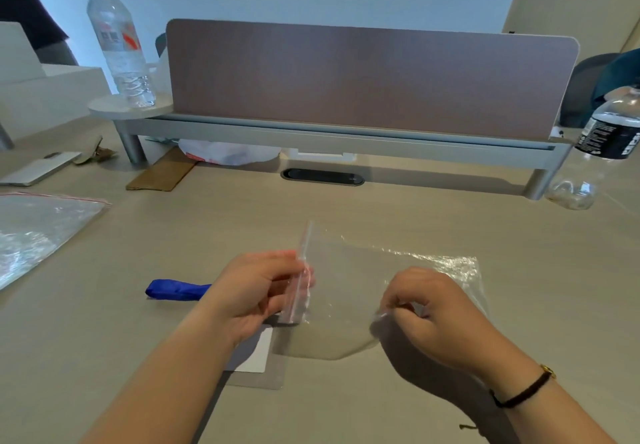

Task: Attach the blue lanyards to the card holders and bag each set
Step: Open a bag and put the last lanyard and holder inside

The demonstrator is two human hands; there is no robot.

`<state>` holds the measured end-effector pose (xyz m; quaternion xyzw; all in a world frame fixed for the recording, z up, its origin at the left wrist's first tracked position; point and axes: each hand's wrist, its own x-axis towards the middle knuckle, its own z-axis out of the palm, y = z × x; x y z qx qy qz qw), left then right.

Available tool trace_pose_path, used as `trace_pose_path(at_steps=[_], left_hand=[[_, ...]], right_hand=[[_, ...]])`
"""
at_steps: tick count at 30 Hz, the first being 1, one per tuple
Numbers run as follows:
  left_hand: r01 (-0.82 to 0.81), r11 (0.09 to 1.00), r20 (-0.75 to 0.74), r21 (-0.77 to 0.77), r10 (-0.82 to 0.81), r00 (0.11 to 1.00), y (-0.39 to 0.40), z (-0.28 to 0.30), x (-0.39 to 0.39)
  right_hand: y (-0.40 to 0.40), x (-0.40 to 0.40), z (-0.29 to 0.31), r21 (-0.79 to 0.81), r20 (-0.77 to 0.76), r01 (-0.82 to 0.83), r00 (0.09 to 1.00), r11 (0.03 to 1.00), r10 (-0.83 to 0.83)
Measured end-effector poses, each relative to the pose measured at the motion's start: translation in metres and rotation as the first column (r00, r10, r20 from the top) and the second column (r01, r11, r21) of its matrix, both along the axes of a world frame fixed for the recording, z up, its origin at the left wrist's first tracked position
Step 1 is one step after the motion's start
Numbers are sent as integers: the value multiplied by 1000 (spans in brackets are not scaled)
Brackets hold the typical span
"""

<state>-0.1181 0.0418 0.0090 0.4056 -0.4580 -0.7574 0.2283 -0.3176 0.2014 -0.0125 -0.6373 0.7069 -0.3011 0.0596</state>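
Clearly the bagging step is underway. Going left to right: a stack of spare zip bags (38, 235) is lying at the desk's left edge, the folded blue lanyard (176, 290) is resting just beside the left hand (256, 291), and the card holder (258, 357) is lying flat on the desk, partly under that wrist. The left hand's grip is pinching the zip strip at the mouth of the clear bag (363, 291), which is being held above the desk; the right hand's (433, 315) grip is pinching the bag's near edge (fingers curled in). Whether lanyard and holder are already clipped together is hard to tell, since the arm is hiding where they would meet.

Next, I judge, the mouth needs pulling apart wide enough for the set to slide in.

The desk (346, 208) is pale wood-tone, with a brown divider panel (363, 76) behind, a water bottle (119, 45) on a small round shelf at left and another bottle (595, 152) at far right.
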Motion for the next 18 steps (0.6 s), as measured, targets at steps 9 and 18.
trace_pose_path(at_steps=[9,18], left_hand=[[243,969,-12,-43,-244,970,13,-8,-8],[183,979,-23,-92,-186,982,18,-6,-8]], right_hand=[[2,-23,-7,223,143,210,959,952,-245],[-29,40,2,-9,271,150,952,989,-142]])
